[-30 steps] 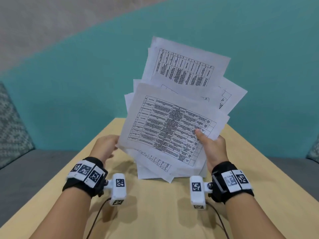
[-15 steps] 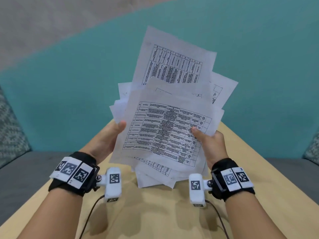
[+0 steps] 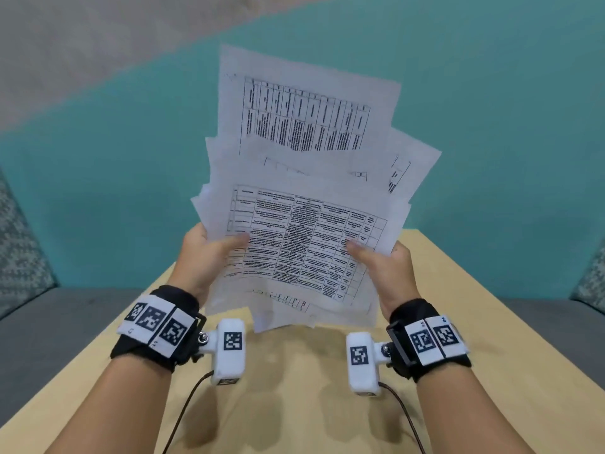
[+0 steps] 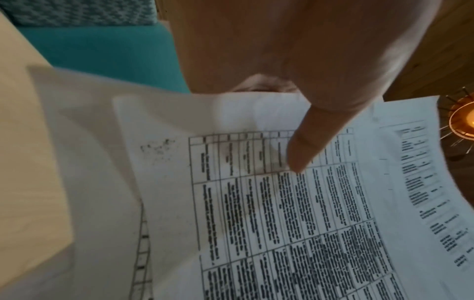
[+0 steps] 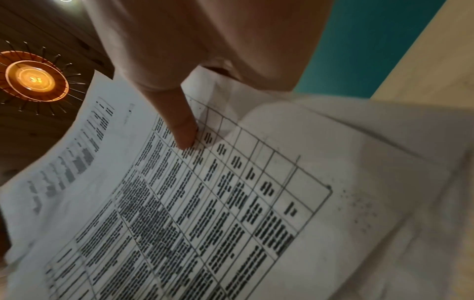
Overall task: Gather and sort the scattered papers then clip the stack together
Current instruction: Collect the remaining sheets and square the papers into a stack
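A loose, fanned stack of white papers (image 3: 304, 224) printed with black tables is held upright above the wooden table (image 3: 294, 388). My left hand (image 3: 209, 253) grips the stack's left edge, thumb on the front sheet. My right hand (image 3: 383, 260) grips the right edge the same way. In the left wrist view the papers (image 4: 282, 213) fill the frame under my left hand (image 4: 307, 132). The right wrist view shows the papers (image 5: 205, 203) with my right hand (image 5: 184, 130) pressing its thumb on the top sheet. The fingers behind the sheets are hidden. No clip is in view.
The light wooden table stretches ahead, with a grey bench seat (image 3: 65, 322) on both sides and a teal wall (image 3: 114, 158) behind. Patterned cushions (image 3: 19, 244) sit at the far left and right. A lit ceiling lamp (image 5: 33, 79) shows in the wrist views.
My left hand moved from beneath the stack to grip its left edge. The papers rose off the table and swung more upright and square between both hands.
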The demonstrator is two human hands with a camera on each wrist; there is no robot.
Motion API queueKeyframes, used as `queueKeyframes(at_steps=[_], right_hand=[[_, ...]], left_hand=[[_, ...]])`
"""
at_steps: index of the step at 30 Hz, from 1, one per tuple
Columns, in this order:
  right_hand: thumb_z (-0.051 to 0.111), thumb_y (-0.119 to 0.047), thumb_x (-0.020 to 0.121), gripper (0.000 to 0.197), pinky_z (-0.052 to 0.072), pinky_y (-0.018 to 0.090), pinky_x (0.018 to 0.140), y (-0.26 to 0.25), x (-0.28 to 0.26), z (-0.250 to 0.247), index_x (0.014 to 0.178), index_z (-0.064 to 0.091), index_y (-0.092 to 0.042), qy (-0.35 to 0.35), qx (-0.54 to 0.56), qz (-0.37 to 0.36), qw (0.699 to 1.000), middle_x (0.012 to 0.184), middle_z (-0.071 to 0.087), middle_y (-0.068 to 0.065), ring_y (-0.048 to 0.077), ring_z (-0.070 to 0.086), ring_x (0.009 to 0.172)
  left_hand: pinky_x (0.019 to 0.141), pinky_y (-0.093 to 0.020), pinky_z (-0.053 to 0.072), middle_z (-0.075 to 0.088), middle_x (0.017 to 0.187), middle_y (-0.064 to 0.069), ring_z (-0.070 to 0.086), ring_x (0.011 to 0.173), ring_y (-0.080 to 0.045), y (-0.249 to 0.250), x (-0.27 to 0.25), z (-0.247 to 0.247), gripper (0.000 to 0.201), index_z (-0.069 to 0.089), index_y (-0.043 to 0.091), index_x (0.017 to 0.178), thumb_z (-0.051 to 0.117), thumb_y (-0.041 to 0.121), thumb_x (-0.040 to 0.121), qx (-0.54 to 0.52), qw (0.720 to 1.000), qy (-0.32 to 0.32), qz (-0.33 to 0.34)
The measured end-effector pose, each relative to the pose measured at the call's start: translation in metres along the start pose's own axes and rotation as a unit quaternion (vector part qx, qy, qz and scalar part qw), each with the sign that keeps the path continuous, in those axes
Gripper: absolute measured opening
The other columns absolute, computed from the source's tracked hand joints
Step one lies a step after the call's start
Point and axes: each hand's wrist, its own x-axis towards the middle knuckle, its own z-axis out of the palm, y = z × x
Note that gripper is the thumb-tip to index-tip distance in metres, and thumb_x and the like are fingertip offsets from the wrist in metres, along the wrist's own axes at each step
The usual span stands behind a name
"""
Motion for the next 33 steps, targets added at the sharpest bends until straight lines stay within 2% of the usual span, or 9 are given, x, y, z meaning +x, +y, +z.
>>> queueKeyframes(at_steps=[4, 11, 13, 16, 18, 20, 23, 27, 33], right_hand=[[0.078, -0.002, 0.083, 0.024, 0.056, 0.033, 0.091, 0.005, -0.003, -0.006, 0.097, 0.075, -0.021, -0.021, -0.04, 0.017, 0.999, 0.102, 0.079, -0.003, 0.014, 0.075, 0.098], [0.077, -0.004, 0.085, 0.02, 0.058, 0.041, 0.091, -0.005, -0.002, -0.005, 0.102, 0.074, -0.014, 0.009, -0.02, 0.023, 0.999, 0.101, 0.08, 0.003, 0.022, 0.075, 0.098], [0.076, -0.002, 0.085, 0.018, 0.059, 0.041, 0.089, -0.009, -0.003, -0.002, 0.099, 0.074, -0.013, 0.035, -0.004, 0.031, 0.999, 0.098, 0.079, 0.004, 0.022, 0.075, 0.094], [0.077, -0.002, 0.085, 0.016, 0.058, 0.041, 0.087, -0.015, -0.005, 0.0, 0.097, 0.071, -0.011, 0.093, 0.058, 0.062, 0.992, 0.097, 0.077, 0.005, 0.022, 0.074, 0.09], [0.078, -0.007, 0.086, 0.015, 0.054, 0.034, 0.083, -0.017, -0.002, -0.001, 0.096, 0.067, -0.01, 0.144, 0.09, 0.095, 0.981, 0.093, 0.071, 0.0, 0.021, 0.068, 0.091], [0.081, -0.015, 0.084, 0.031, 0.047, 0.036, 0.096, -0.016, 0.003, -0.005, 0.107, 0.061, -0.009, 0.19, 0.118, 0.113, 0.968, 0.098, 0.064, -0.003, 0.023, 0.059, 0.107], [0.083, -0.022, 0.082, 0.069, 0.037, 0.051, 0.113, -0.012, 0.008, -0.006, 0.138, 0.047, -0.003, 0.231, 0.144, 0.154, 0.95, 0.126, 0.057, 0.007, 0.032, 0.049, 0.131], [0.091, -0.027, 0.065, 0.072, 0.044, 0.064, 0.103, -0.003, 0.004, 0.007, 0.125, 0.057, -0.006, 0.217, 0.191, 0.176, 0.941, 0.121, 0.066, 0.012, 0.04, 0.061, 0.115], [0.094, -0.03, 0.054, 0.08, 0.044, 0.068, 0.101, -0.002, -0.006, 0.029, 0.123, 0.06, -0.007, 0.173, 0.214, 0.185, 0.943, 0.118, 0.07, 0.013, 0.039, 0.064, 0.114]], left_hand=[[0.102, -0.039, 0.053, 0.077, 0.117, 0.0, 0.072, 0.108, -0.018, -0.008, -0.003, 0.001, 0.025, 0.07, 0.015, 0.119, 0.069, 0.005, 0.096, 0.001, 0.999, -0.025, -0.026], [0.091, -0.034, 0.058, 0.08, 0.1, 0.009, 0.076, 0.093, -0.009, 0.003, -0.001, 0.004, 0.036, 0.067, 0.028, 0.105, 0.073, -0.004, 0.09, 0.034, 0.999, 0.008, 0.028], [0.097, -0.039, 0.056, 0.074, 0.116, 0.001, 0.072, 0.107, -0.015, -0.001, 0.0, 0.006, 0.041, 0.06, 0.026, 0.113, 0.077, -0.002, 0.088, 0.056, 0.997, 0.045, 0.032], [0.115, -0.037, 0.034, 0.043, 0.156, -0.006, 0.04, 0.145, -0.018, -0.007, 0.001, 0.006, 0.08, 0.038, 0.025, 0.148, 0.084, 0.014, 0.084, 0.119, 0.989, 0.091, -0.002], [0.113, -0.035, 0.028, 0.026, 0.168, -0.006, 0.029, 0.152, -0.02, -0.006, -0.002, 0.009, 0.1, 0.019, 0.026, 0.161, 0.084, 0.025, 0.085, 0.09, 0.988, 0.107, -0.061], [0.112, -0.041, 0.027, 0.024, 0.169, -0.005, 0.03, 0.152, -0.024, -0.004, -0.007, 0.017, 0.109, 0.008, 0.031, 0.163, 0.084, 0.032, 0.085, 0.014, 0.985, 0.095, -0.142], [0.112, -0.064, 0.038, 0.04, 0.158, -0.011, 0.048, 0.139, -0.034, -0.001, -0.012, 0.026, 0.083, 0.037, 0.027, 0.152, 0.083, 0.036, 0.083, -0.117, 0.956, 0.018, -0.269], [0.096, -0.051, 0.057, 0.071, 0.133, -0.015, 0.072, 0.113, -0.033, -0.001, -0.022, 0.041, 0.064, 0.056, 0.01, 0.141, 0.081, 0.024, 0.083, -0.27, 0.915, -0.07, -0.293], [0.095, -0.051, 0.061, 0.078, 0.116, -0.021, 0.075, 0.105, -0.04, -0.007, -0.027, 0.057, 0.038, 0.077, -0.003, 0.113, 0.084, 0.002, 0.076, -0.248, 0.944, 0.047, -0.214]])
